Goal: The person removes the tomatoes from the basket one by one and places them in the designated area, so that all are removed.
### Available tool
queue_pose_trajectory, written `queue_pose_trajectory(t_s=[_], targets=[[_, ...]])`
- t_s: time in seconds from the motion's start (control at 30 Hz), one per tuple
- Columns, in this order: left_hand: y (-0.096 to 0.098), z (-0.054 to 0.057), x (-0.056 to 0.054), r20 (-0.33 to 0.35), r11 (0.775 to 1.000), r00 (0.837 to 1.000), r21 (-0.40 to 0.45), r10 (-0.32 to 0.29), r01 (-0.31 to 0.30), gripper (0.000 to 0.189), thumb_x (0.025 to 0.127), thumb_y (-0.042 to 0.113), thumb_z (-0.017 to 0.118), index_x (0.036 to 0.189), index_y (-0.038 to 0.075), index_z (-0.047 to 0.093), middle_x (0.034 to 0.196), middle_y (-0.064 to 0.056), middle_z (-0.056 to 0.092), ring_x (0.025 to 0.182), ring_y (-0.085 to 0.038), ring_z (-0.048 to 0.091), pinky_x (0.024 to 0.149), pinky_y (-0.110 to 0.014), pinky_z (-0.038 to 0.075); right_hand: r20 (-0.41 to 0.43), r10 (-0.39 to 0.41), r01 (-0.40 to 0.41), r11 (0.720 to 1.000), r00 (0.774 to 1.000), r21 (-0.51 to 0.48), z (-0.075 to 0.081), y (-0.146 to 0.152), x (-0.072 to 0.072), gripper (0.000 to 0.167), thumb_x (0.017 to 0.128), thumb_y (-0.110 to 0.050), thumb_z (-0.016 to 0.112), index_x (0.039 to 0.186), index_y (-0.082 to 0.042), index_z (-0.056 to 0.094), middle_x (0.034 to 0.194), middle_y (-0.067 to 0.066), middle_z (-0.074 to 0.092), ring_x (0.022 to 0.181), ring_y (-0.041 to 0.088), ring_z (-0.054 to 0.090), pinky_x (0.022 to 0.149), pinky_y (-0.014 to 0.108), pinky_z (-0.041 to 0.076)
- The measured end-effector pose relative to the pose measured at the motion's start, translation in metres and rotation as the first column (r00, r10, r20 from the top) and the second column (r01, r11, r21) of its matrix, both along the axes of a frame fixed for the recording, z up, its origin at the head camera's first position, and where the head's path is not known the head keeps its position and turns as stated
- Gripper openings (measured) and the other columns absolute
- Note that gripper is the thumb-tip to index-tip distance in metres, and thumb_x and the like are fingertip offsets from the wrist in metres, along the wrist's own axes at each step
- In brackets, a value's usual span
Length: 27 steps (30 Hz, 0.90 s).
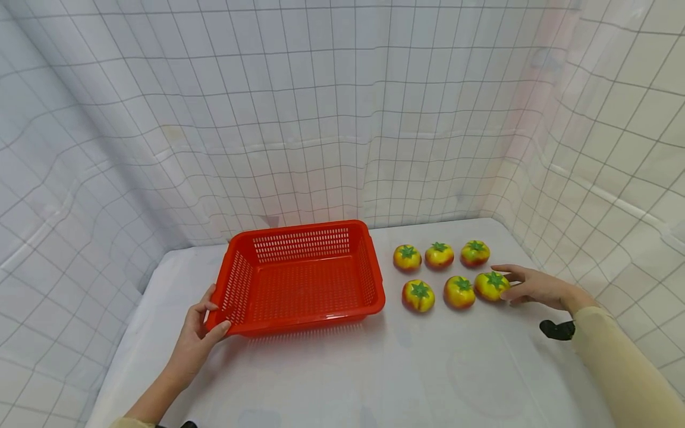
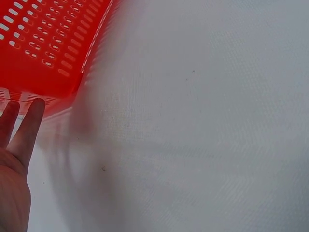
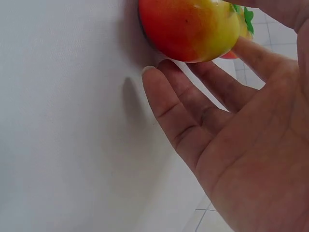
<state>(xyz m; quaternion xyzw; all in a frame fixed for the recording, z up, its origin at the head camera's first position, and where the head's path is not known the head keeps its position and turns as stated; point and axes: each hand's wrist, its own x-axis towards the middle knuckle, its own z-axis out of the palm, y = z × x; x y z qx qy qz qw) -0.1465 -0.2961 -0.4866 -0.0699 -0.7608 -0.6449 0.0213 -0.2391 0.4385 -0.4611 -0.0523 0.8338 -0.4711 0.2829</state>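
Note:
My left hand holds the near-left corner of a red plastic basket, thumb on the front rim and fingers along the left side. Two of its fingers reach to the basket wall in the left wrist view. My right hand is spread around the right side of a yellow-and-red tomato with a green leafy top, in the near row. In the right wrist view, loosely bent fingers lie beside and below that tomato; its top is partly hidden by the hand.
Several similar tomatoes stand in two rows right of the basket, among them a near-left one, a near-middle one and a far-right one. Gridded white curtains enclose the white table at the back and sides.

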Motion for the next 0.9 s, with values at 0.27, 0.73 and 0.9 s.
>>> queue_pose_trajectory(t_s=[0.27,0.73,0.9], targets=[[-0.005,0.001,-0.001,-0.032,1.000,0.999,0.000,-0.014,0.014,0.033,0.106,0.005,0.053,0.130,0.005,0.031,0.172,-0.005,0.002,0.149,-0.032,0.023,0.089,-0.019,0.053,-0.056,-0.018,0.020,0.999,0.998,0.035,0.009,0.000,0.003,0.081,0.101,-0.034,0.062,0.161,-0.001,0.018,0.159,0.036,0.022,0.134,0.041,0.048,0.099,0.045,0.053],[-0.016,0.017,-0.005,-0.167,0.942,0.985,-0.322,0.042,-0.095,0.026,0.111,0.023,0.044,0.116,-0.002,0.051,0.163,-0.014,0.030,0.141,-0.019,0.036,0.095,-0.006,0.037,-0.310,-0.025,0.107,0.962,0.951,0.251,0.025,-0.012,0.007,0.079,0.102,-0.052,0.055,0.155,0.002,0.031,0.148,0.032,0.042,0.124,0.044,0.052,0.095,0.050,0.052],[-0.020,0.028,-0.010,-0.193,0.914,0.980,-0.385,0.054,-0.126,0.028,0.111,0.023,0.043,0.112,-0.002,0.056,0.155,-0.020,0.040,0.133,-0.012,0.039,0.092,-0.006,0.034,-0.401,-0.008,0.149,0.935,0.916,0.322,0.029,-0.029,0.006,0.082,0.100,-0.057,0.055,0.153,0.002,0.035,0.146,0.032,0.045,0.127,0.047,0.047,0.098,0.064,0.046]])
